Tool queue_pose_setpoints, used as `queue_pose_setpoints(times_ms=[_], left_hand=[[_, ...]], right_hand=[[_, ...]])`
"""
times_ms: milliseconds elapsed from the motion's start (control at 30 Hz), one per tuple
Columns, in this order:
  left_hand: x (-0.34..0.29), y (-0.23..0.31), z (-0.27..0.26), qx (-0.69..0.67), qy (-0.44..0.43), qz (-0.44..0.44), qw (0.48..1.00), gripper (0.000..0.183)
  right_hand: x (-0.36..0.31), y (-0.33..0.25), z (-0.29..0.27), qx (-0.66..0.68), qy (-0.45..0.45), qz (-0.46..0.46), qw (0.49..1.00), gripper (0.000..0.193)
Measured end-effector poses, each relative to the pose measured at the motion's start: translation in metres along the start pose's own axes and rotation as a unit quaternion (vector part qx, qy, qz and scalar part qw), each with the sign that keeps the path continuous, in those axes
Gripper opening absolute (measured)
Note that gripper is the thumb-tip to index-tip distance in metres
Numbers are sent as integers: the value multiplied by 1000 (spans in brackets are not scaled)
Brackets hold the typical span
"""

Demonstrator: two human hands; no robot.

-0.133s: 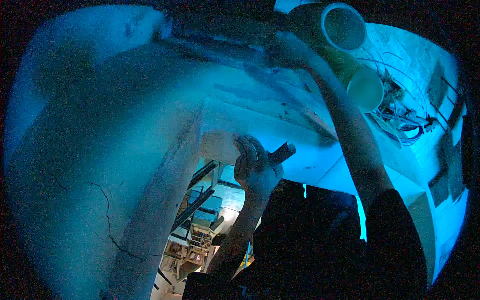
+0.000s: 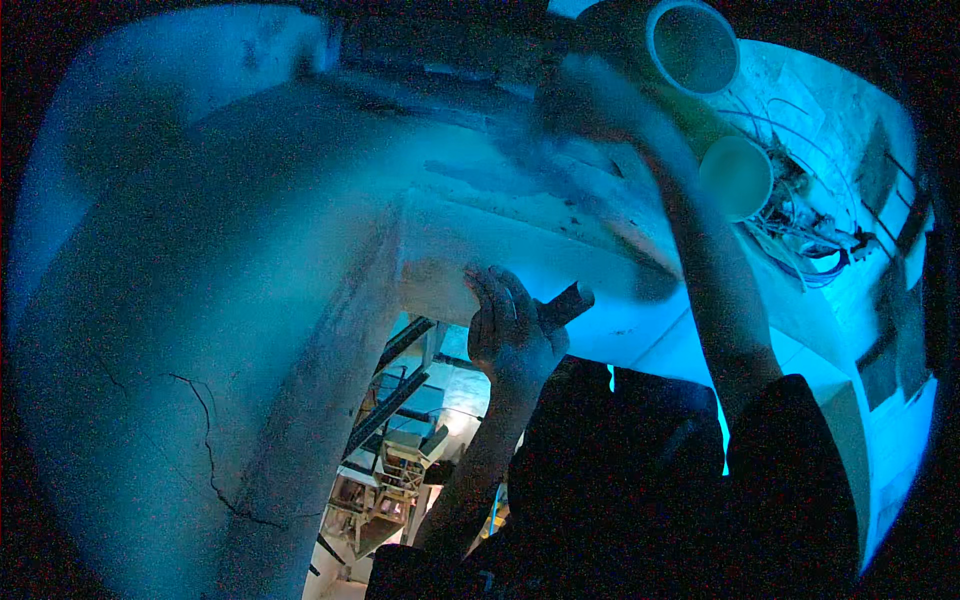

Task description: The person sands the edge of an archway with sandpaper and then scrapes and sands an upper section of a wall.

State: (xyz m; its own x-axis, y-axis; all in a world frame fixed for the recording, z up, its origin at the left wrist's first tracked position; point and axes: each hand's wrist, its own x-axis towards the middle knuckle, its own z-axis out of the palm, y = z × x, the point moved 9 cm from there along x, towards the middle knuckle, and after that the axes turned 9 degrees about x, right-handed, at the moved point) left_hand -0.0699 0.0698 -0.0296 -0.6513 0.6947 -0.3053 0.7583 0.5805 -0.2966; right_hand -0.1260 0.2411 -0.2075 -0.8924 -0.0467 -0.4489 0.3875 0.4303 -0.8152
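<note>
Blue light covers a dim scene. Near the middle, my left hand (image 2: 512, 325) is closed around a short dark cylinder, like a handle (image 2: 566, 306), whose blunt end sticks out to the right. Its fingertips lie close to the lower edge of a pale wall ledge (image 2: 435, 285). My right hand (image 2: 590, 105) reaches far forward over the smooth sloping surface (image 2: 540, 215), beside a darker streaked patch. Motion and shadow smear that hand. Its fingers, and anything in them, cannot be made out.
Two round open-ended pipes, an upper one (image 2: 692, 48) and a lower one (image 2: 737, 180), stand at the far right. Tangled wires (image 2: 815, 250) lie beside them. A cracked pale wall (image 2: 210, 430) fills the left. Wooden frames and furniture (image 2: 400, 480) show through a gap below.
My right arm has shifted slightly, with its hand blurred by motion. My left hand keeps its hold on the cylinder, nearly still. The whole view has tilted a little.
</note>
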Motion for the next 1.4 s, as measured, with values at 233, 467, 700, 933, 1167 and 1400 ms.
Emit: queue_pose_setpoints(times_ms=[233,467,700,933,1167,1400], left_hand=[[-10,13,15,-62,21,19,998,46],[-18,11,23,-31,-10,15,999,44],[-39,-20,54,-300,-24,-132,945,38],[-38,-4,67,-390,-61,-151,906,42],[-15,2,14,-66,-37,-29,997,44],[-12,2,12,-34,-40,5,999,57]], right_hand=[[-7,-20,-20,-14,80,-55,995,9],[13,11,44,-218,-17,73,973,16],[3,-42,-37,23,98,-63,993,13],[28,62,32,-31,57,43,997,19],[-15,0,-32,-10,116,-19,993,16],[-3,-13,-15,-8,93,-22,995,15]])
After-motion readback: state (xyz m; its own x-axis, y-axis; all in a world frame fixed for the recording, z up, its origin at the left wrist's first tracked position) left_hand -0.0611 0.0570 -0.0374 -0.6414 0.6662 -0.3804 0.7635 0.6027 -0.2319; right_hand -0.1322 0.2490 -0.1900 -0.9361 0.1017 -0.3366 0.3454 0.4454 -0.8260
